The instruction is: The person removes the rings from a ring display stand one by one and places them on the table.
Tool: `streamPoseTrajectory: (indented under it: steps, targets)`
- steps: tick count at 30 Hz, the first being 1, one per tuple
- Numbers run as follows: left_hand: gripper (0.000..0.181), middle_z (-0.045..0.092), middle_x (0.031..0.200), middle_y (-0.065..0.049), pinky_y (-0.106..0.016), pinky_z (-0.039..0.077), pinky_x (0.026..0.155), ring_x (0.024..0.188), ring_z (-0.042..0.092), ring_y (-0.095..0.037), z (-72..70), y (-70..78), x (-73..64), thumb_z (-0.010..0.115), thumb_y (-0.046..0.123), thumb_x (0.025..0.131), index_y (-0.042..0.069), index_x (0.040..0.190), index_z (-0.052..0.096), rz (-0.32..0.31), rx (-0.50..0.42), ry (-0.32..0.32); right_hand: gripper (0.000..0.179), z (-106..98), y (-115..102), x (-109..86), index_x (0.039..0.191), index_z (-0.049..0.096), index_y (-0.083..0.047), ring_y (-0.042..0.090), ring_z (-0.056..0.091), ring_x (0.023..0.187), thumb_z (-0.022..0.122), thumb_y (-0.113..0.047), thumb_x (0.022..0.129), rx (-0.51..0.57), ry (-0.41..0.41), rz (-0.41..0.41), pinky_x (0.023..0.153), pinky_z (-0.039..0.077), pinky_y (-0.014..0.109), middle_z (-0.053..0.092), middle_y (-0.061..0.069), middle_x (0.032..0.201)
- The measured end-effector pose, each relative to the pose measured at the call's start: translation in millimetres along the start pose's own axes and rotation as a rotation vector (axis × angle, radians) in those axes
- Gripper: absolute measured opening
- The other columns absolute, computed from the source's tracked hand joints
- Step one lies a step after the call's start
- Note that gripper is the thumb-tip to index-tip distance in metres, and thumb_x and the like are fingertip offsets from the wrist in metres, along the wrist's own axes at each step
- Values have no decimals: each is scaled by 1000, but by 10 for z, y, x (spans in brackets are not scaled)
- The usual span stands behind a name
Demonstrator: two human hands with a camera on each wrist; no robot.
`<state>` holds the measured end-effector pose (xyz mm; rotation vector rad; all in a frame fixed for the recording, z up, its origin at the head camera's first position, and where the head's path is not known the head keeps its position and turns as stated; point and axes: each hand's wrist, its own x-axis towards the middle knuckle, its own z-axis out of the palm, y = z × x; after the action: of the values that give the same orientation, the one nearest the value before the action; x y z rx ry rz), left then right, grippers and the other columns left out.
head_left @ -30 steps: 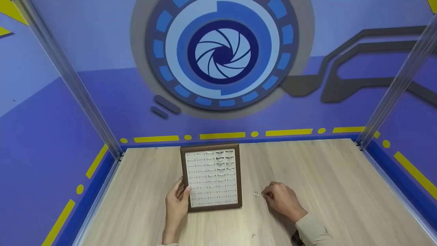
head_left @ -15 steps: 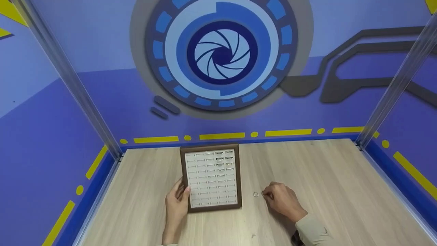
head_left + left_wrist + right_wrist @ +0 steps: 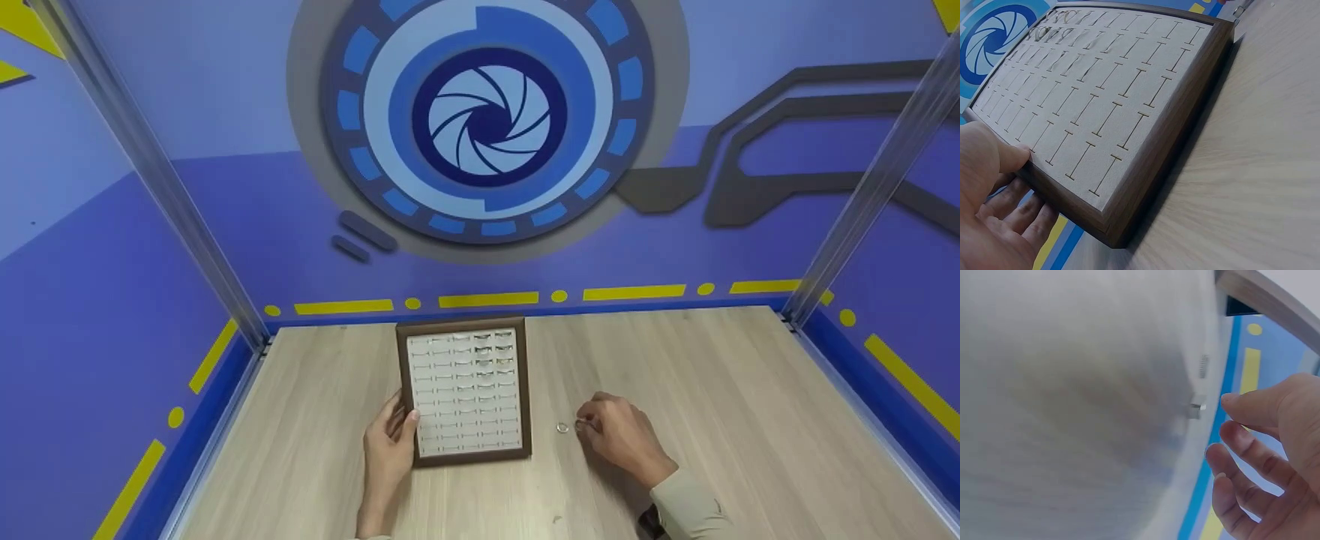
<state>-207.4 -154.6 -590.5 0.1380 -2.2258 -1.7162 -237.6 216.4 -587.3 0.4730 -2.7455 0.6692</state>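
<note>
A ring display tray [image 3: 469,435] with a dark brown wooden frame and a pale slotted pad stands tilted up on the table. Several rings sit in slots toward its upper right. My left hand [image 3: 390,444] grips the tray's left edge; in the left wrist view the thumb lies on the front and the fingers [image 3: 1033,222] reach behind. Right of the tray, a silver ring [image 3: 562,427] lies on the table. Beside it is my right hand [image 3: 619,439]. In the right wrist view, thumb and forefinger are apart, and another small silver ring [image 3: 1197,408] shows just beyond their tips.
Light wood tabletop [image 3: 735,405] stretches to both sides of the tray. A blue patterned back wall [image 3: 225,225] rises behind it, with metal corner posts [image 3: 870,180] at the sides. A dark band shows under the right sleeve [image 3: 686,502].
The fingers of my right hand have shifted slightly upward and loosened near the small ring. My left hand and the tray have stayed in place.
</note>
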Motion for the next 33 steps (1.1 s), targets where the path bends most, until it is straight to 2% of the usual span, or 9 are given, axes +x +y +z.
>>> streamPoseTrajectory:
  steps: [9, 19, 25, 33]
  targets:
    - [50, 60, 151, -25, -41, 56, 115, 137, 63, -41, -5, 3, -27, 66, 2, 105, -1, 153, 54, -7, -28, 1, 11, -165, -177, 78, 97, 84, -13, 10, 67, 79, 84, -6, 88, 41, 36, -26, 64, 60, 26, 74, -6, 92]
    - [49, 61, 149, -28, -41, 56, 115, 136, 62, -43, 9, -15, -20, 65, -1, 104, -3, 152, 55, 10, -40, 9, 15, -295, -436, 280, 99, 83, -13, 13, 70, 80, 87, -6, 86, 92, 146, -93, 62, 61, 28, 76, -5, 96]
    - [50, 60, 150, -26, -41, 56, 116, 137, 62, -42, 7, -16, -8, 65, 0, 104, -2, 153, 54, 10, -21, 14, 16, -306, -612, 401, 101, 82, -13, 14, 71, 81, 87, -7, 87, 129, 203, -159, 65, 64, 29, 77, -4, 97]
    - [49, 58, 151, -28, -39, 56, 114, 137, 61, -44, 11, 1, -14, 64, 1, 105, -3, 153, 53, -3, -10, 8, 17, -258, -741, 494, 101, 82, -10, 17, 73, 80, 88, -4, 86, 181, 280, -258, 68, 66, 30, 77, 0, 97]
